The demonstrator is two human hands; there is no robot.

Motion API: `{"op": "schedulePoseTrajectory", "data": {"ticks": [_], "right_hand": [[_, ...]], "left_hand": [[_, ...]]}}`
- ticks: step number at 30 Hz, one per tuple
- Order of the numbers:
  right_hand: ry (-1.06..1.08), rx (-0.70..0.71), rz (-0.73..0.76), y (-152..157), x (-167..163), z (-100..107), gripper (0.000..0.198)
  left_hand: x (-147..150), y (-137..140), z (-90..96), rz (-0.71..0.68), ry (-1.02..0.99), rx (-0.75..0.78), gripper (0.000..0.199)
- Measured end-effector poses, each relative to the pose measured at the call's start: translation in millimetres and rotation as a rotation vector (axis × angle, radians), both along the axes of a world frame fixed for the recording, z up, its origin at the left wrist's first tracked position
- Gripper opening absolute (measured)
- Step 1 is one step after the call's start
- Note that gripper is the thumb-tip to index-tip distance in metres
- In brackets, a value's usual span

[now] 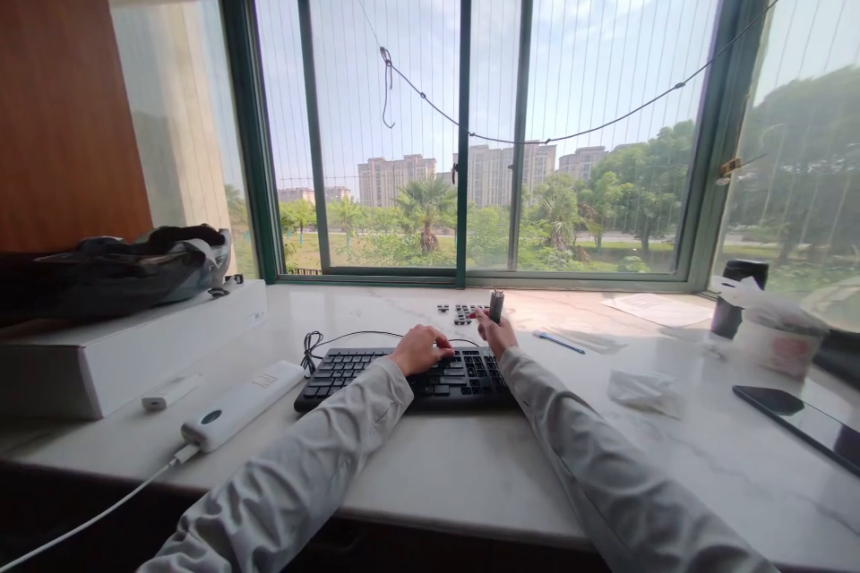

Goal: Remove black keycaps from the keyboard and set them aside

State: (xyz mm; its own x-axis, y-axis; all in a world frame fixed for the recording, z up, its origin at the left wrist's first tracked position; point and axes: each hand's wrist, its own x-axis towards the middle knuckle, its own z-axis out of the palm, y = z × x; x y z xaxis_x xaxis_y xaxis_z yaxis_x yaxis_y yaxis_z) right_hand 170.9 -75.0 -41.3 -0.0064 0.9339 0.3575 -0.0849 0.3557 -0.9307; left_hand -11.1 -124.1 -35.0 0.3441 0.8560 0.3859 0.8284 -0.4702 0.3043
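Gripped upright in the right hand (495,336) is a small dark tool (496,304), held just past the far right corner of the black keyboard (356,374). At its nine o'clock, the left hand (421,347) rests curled on the keys, holding nothing. Beyond, at twelve o'clock, loose keycaps (462,313) lie on the white counter (470,466).

Black keyboard (403,376) on white counter (470,466); left hand (420,349) resting on its keys. Right hand (495,333) raised at keyboard's far edge, gripping small dark tool (496,304). Loose keycaps (460,313) just beyond. Phone (799,416) far right.
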Motion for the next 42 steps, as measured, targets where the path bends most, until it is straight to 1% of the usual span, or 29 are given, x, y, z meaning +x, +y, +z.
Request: {"op": "schedulePoseTrajectory", "data": {"ticks": [2,4,9,11,15,18,22,28,32,35,38,42], "right_hand": [[0.151,-0.066,0.103,-0.6,-8.4,-2.8,0.032],[0.256,-0.114,0.171,-2.7,-13.8,-4.5,0.031],[0.483,-0.236,0.241,-10.4,-18.3,-3.3,0.024],[0.539,-0.27,0.263,-14.6,-20.1,-1.7,0.022],[0.546,-0.324,0.315,-24.5,-25.1,0.9,0.022],[0.539,-0.338,0.338,-30.0,-27.8,2.0,0.026],[0.549,-0.316,0.323,-31.9,-28.8,2.6,0.026],[0.61,-0.342,0.341,-31.2,-27.3,1.8,0.022],[0.575,-0.351,0.337,-31.9,-26.8,1.2,0.027],[0.562,-0.361,0.327,-32.2,-27.0,1.1,0.026],[0.552,-0.361,0.318,-31.2,-27.1,0.2,0.025],[0.532,-0.354,0.316,-28.5,-27.3,-2.4,0.028]], "left_hand": [[-2.4,0.9,-2.8,-0.018,-0.028,-0.009,0.027],[-3.7,0.1,-3.1,-0.027,-0.055,-0.035,0.029],[-3.7,-3.6,0.8,0.002,-0.078,-0.115,0.034],[-3.5,-3.9,0.9,0.001,-0.086,-0.141,0.035],[-3.3,-2.5,-1.9,0.005,-0.098,-0.187,0.037],[-3.3,-1.2,-3.7,-0.001,-0.088,-0.189,0.038],[-2.9,-0.9,-3.6,-0.007,-0.078,-0.184,0.037],[-1.1,-3.0,-1.7,-0.045,-0.115,-0.206,0.032],[-0.7,-4.0,-0.4,-0.077,-0.126,-0.223,0.03],[-1.2,-3.9,0.4,-0.099,-0.137,-0.237,0.029],[-1.7,-3.2,0.7,-0.106,-0.139,-0.247,0.029],[-1.8,-1.7,0.5,-0.107,-0.134,-0.256,0.029]]}}
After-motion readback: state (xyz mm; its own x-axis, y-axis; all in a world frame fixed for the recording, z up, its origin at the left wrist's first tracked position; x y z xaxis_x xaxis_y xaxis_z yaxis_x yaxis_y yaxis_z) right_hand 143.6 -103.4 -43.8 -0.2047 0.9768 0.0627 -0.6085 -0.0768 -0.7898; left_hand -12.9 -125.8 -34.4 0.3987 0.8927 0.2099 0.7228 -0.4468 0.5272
